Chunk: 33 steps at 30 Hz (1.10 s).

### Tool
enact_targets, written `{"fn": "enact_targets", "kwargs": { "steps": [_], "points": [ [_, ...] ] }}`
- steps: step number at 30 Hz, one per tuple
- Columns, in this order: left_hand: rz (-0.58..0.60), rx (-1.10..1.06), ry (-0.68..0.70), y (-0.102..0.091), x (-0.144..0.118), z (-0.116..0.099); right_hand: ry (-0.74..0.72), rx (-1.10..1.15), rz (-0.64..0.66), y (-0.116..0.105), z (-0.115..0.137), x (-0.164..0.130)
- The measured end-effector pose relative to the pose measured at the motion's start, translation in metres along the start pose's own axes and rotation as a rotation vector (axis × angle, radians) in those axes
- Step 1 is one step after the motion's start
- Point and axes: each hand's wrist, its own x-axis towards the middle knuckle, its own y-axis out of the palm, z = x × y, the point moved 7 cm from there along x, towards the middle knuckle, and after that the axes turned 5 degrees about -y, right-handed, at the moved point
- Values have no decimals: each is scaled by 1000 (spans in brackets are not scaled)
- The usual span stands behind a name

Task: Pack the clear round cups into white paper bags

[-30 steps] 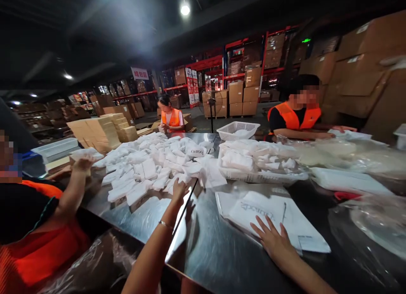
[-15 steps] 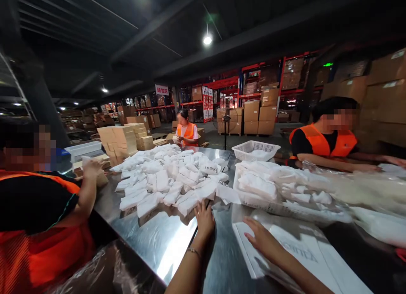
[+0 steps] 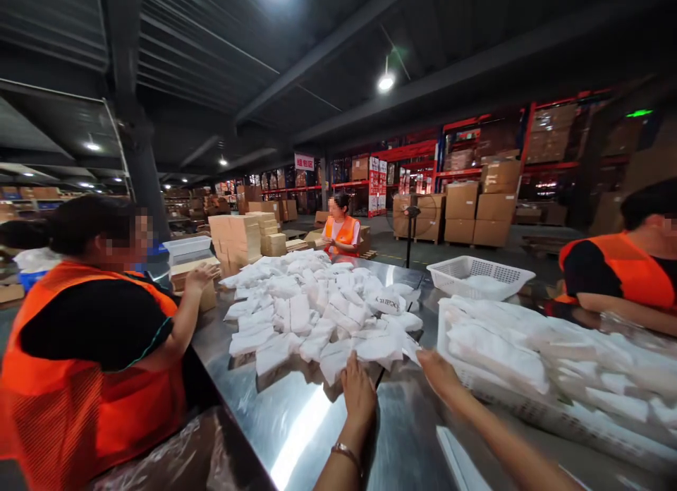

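A heap of white soft packets [image 3: 296,314] lies on the shiny metal table [image 3: 248,413]; one packet bears dark lettering. My left hand [image 3: 360,392] rests at the near edge of the heap, its fingers stretched out against a white packet [image 3: 335,358]. My right hand [image 3: 441,374] is just right of the heap, slightly blurred, with fingers extended and their tips at a packet's right edge [image 3: 410,346]. I see no grip in either hand. Below my right forearm shows the edge of a flat white sheet or bag [image 3: 450,457].
A white basket [image 3: 455,360] full of packets stands at right, with a second white basket [image 3: 479,283] behind it. Workers in orange vests are at left [image 3: 100,350], at the far end [image 3: 341,230] and at right [image 3: 624,272]. Stacked cartons [image 3: 235,240] stand at far left.
My right hand has moved from above the lettered white bag towards the heap's right edge. My left hand stays at the heap's front. The view has swung left.
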Motion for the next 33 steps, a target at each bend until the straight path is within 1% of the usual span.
{"fn": "enact_targets", "kwargs": {
  "steps": [2,4,7,10,12,15,18,20,22,24,25,26,28,30,31,33],
  "points": [
    [-31,-17,-36,-6,1,4,6,-21,75,-8,-4,-18],
    [-44,-17,-58,-10,1,6,22,-40,113,-21,-8,-43],
    [-51,-11,-77,-17,-2,7,69,-48,113,-47,-15,-79],
    [-53,15,-105,-22,-4,8,113,-42,81,-70,-12,-100],
    [-51,29,-120,-26,-6,9,108,-43,59,-82,-1,-107],
    [-51,22,-124,-30,-8,11,65,-67,27,-99,26,-113],
    [-67,-15,-140,-34,-9,13,40,-107,-11,-124,45,-114],
    [-87,-53,-170,-38,-8,16,56,-137,-47,-144,47,-113],
    [-101,-100,-199,-41,-6,16,97,-192,-108,-165,43,-112],
    [-96,-154,-205,-44,-6,12,136,-264,-165,-181,40,-114],
    [-86,-185,-193,-45,-7,7,158,-302,-166,-185,39,-117],
    [-70,-217,-175,-45,-10,1,187,-335,-138,-186,37,-122],
    [-14,-293,-117,-42,-17,-16,285,-385,-37,-182,30,-136],
    [91,-386,-54,-33,-27,-35,434,-421,58,-178,17,-158],
    [161,-437,-34,-26,-33,-44,508,-424,86,-178,9,-169],
    [318,-534,-31,-8,-47,-58,628,-389,96,-182,-5,-191]
  ]
}}
